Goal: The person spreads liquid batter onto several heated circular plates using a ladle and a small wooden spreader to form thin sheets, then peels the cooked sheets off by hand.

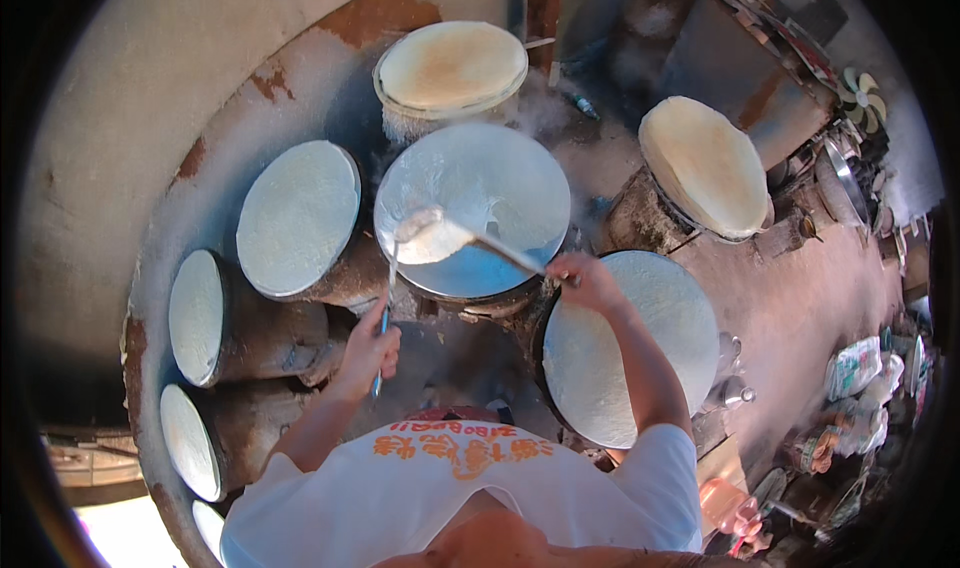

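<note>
We grip: left hand (370, 352), tool (392, 283); right hand (586, 281), stick (510, 256) | two rounds (453, 66) look cooked, mix (435, 246) toward pan's (480, 168) left edge raw

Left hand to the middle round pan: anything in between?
Nothing visible except the slim blue-handled tool that the left hand itself holds; it reaches over the middle round pan. The long-handled tool in the right hand enters from the right, outside that gap.

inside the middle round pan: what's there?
Pale coating, plus a white patch by the ends of the blue-handled tool and the other tool. Whatever lies beneath that patch is covered.
</note>
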The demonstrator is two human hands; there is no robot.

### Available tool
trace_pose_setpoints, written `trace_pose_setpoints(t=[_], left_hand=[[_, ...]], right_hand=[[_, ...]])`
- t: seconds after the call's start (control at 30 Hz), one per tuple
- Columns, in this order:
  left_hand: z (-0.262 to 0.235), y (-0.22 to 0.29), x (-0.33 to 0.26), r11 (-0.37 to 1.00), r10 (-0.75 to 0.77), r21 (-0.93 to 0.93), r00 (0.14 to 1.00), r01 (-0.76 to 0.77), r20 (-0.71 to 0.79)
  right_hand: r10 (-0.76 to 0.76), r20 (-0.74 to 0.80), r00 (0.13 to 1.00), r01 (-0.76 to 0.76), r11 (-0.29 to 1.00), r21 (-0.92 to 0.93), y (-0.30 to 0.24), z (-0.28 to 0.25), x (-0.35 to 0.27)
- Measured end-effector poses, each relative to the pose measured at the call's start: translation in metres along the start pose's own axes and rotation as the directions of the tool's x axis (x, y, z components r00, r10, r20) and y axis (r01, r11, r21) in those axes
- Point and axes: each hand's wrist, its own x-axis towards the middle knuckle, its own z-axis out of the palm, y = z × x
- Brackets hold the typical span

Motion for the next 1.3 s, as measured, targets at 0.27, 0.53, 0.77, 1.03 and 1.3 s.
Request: trace_pose_setpoints(t=[0.27,0.53,0.77,1.03,1.3], left_hand=[[-0.066,0.083,-0.036,0.965,0.262,-0.075,0.952,-0.253,0.158],[-0.145,0.093,-0.063,0.88,0.357,-0.432,0.877,-0.2,0.322],[-0.173,0.102,-0.074,0.878,0.427,-0.391,0.821,-0.276,0.379],[-0.173,0.095,-0.073,0.907,0.405,-0.251,0.861,-0.337,0.309],[-0.099,0.077,-0.06,0.921,0.377,-0.261,0.828,-0.289,0.415]], right_hand=[[0.633,-0.092,0.769,-0.317,0.502,0.805,-0.15,0.213,-0.001],[0.779,-0.22,0.587,0.072,0.22,0.973,-0.142,0.417,0.087],[0.839,-0.379,0.391,0.144,0.351,0.925,-0.182,0.395,0.055],[0.792,-0.343,0.505,-0.239,0.51,0.826,-0.176,0.393,-0.004],[0.812,-0.326,0.484,-0.286,0.499,0.818,-0.137,0.244,-0.056]])
